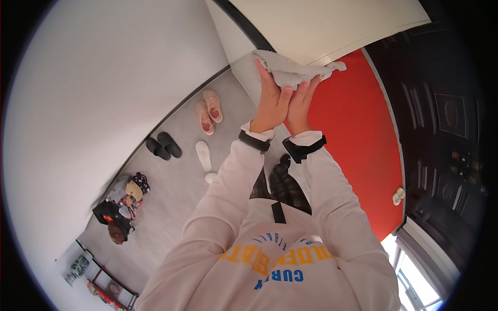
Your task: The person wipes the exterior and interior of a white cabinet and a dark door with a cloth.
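Both arms reach up and forward, bringing a grey cloth [290,68] against the lower edge of a cream-white cabinet or panel [332,26]. My left hand [272,106] holds the cloth's left part, one finger showing along its side. Close beside it, my right hand [300,108] grips the middle and right part. The wrists nearly meet, and the cloth covers most of the fingertips. One corner of the cloth sticks out to the right over a red mat [353,145]. Each wrist wears a black strap.
Pink shoes [209,111], black slippers [164,145] and a white insole-like piece [203,156] lie on the grey floor. Bags and hats [124,202] are heaped by the left wall. A dark panelled door [446,114] stands right, with pale shoes [398,196] near it.
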Available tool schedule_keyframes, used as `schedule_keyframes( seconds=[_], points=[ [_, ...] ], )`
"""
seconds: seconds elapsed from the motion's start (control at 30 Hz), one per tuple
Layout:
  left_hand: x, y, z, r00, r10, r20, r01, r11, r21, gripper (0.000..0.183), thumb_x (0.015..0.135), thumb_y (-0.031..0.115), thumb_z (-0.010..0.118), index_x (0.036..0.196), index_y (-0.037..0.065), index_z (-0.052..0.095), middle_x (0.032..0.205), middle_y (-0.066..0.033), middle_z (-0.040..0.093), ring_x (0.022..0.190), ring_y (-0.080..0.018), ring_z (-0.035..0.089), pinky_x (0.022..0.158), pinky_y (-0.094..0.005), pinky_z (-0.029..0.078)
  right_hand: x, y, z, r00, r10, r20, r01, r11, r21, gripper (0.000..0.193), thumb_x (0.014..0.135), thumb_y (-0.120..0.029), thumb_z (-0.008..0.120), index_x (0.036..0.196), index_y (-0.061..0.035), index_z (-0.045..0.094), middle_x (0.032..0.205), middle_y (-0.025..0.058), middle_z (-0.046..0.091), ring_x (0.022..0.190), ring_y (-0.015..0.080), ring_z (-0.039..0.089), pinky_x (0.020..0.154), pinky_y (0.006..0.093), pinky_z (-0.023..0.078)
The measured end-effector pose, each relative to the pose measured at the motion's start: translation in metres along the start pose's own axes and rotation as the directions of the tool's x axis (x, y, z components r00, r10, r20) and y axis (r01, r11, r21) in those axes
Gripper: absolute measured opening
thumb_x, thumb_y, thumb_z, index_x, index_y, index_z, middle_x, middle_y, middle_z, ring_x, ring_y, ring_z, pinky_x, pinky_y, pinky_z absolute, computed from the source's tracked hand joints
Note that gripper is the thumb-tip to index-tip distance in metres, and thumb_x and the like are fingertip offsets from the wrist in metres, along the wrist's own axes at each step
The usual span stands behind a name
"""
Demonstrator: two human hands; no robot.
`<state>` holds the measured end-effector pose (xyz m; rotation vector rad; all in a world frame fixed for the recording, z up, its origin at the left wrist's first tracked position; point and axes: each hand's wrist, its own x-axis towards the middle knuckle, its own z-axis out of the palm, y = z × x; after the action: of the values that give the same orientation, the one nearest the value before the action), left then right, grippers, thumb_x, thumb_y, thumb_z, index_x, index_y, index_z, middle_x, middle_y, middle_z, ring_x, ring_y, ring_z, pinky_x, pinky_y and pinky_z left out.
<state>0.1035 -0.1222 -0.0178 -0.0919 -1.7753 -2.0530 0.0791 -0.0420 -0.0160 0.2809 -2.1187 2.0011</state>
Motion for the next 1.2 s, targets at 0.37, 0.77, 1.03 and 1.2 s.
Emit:
schedule_keyframes(
  seconds=[0.37, 0.77, 1.03, 1.2],
  points=[
    [-0.046, -0.033, 0.01, 0.99, -0.111, -0.089, 0.104, 0.992, -0.077, 0.071, 0.097, 0.006, 0.041, 0.149, -0.005, -0.006, 0.156, -0.0216, 0.009, 0.145, -0.0313, 0.014, 0.116, -0.0385, 0.013, -0.02, 0.019, -0.021, 0.967, -0.02, 0.256, 0.014, 1.0, 0.028, 0.078, 0.101, -0.033, 0.041, 0.15, 0.0011, -0.009, 0.158, 0.0198, 0.004, 0.144, 0.0316, 0.017, 0.115, 0.0394, 0.017],
    [-0.052, -0.091, -0.028, 0.962, -0.274, -0.018, 0.274, 0.959, 0.076, 0.078, 0.086, -0.003, 0.036, 0.151, 0.003, -0.006, 0.154, -0.0207, 0.018, 0.142, -0.0272, 0.022, 0.113, -0.034, 0.023, -0.025, 0.061, -0.008, 0.979, 0.117, 0.169, -0.135, 0.986, 0.099, 0.076, 0.101, -0.026, 0.045, 0.15, 0.001, -0.005, 0.156, 0.0228, 0.009, 0.143, 0.0332, 0.018, 0.113, 0.041, 0.02],
    [-0.023, -0.082, -0.036, 0.953, -0.293, -0.076, 0.287, 0.955, -0.079, 0.074, 0.09, 0.001, 0.036, 0.153, 0.006, -0.004, 0.156, -0.0169, 0.012, 0.142, -0.0279, 0.022, 0.114, -0.033, 0.021, -0.03, 0.077, -0.018, 0.969, -0.038, 0.243, 0.135, 0.908, -0.396, 0.075, 0.093, -0.015, 0.054, 0.15, 0.0025, 0.008, 0.155, 0.0294, 0.004, 0.144, 0.046, 0.004, 0.113, 0.0463, 0.023],
    [0.002, -0.057, -0.045, 0.998, -0.05, -0.024, 0.052, 0.992, 0.117, 0.069, 0.094, 0.003, 0.038, 0.152, 0.004, 0.002, 0.156, -0.0158, 0.015, 0.142, -0.0259, 0.023, 0.114, -0.0333, 0.021, -0.041, 0.066, 0.001, 0.99, 0.092, 0.11, -0.075, 0.985, -0.154, 0.071, 0.092, -0.006, 0.051, 0.15, -0.0008, 0.011, 0.152, 0.0245, 0.014, 0.139, 0.0379, 0.021, 0.108, 0.0424, 0.032]
  ],
)
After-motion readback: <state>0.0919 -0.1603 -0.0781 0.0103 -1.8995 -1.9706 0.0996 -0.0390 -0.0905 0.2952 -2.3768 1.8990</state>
